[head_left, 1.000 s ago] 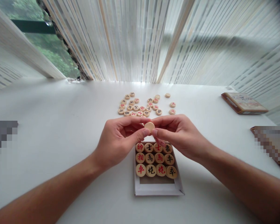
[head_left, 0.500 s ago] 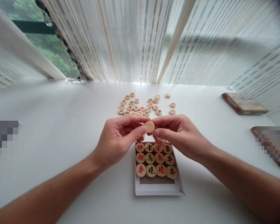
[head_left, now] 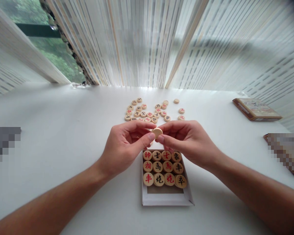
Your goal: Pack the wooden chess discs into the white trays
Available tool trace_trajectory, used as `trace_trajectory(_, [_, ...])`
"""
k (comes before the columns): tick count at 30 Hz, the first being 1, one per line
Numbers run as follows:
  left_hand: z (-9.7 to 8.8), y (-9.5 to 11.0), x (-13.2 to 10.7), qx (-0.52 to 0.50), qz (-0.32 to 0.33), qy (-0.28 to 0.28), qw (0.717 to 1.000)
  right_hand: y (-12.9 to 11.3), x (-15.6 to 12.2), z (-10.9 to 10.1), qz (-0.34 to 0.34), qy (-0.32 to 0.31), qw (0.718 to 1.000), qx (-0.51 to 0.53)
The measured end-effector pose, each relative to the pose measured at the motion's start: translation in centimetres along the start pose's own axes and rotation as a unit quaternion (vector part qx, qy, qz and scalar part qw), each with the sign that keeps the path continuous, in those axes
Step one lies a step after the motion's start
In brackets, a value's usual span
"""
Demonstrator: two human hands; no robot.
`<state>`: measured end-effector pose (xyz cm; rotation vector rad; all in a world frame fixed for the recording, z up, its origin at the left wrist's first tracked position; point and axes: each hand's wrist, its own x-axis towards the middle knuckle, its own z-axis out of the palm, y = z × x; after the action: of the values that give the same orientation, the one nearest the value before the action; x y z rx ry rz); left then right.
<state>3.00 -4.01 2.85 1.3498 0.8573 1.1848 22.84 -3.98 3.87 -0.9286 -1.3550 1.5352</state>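
Both hands pinch one round wooden chess piece (head_left: 157, 132) above the far end of a shallow white box (head_left: 166, 199). My left hand (head_left: 126, 147) holds it between thumb and forefinger from the left. My right hand (head_left: 186, 142) grips it the same way from the right. The piece's blank face is tilted towards me. Inside the box lie several wooden chess pieces (head_left: 164, 168) in rows, with red or black characters facing up.
Several loose chess pieces (head_left: 150, 110) are scattered on the white table (head_left: 63, 130) beyond my hands. A flat brown box lid (head_left: 256, 109) lies at the far right. Striped curtains hang behind the table. Blurred patches sit at both side edges.
The piece has tipped between my fingertips, so its face now shows more edge-on. Hands and box stay in the same place.
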Motion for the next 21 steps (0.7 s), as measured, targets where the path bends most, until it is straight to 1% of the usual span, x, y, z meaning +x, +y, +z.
trace_trajectory(8, [-0.22,-0.15,0.04,-0.006,0.002,-0.01,1.0,0.14,0.09,-0.32,0.03,0.007,1.0,0.007])
trace_trajectory(13, [-0.15,-0.27,-0.04,0.013,0.016,-0.011,1.0,0.25,0.09,-0.42,0.027,0.012,1.0,-0.001])
trace_trajectory(21, [-0.28,-0.5,0.0,0.024,0.026,0.003,0.999,0.08,0.11,-0.32,0.025,0.008,1.0,0.012])
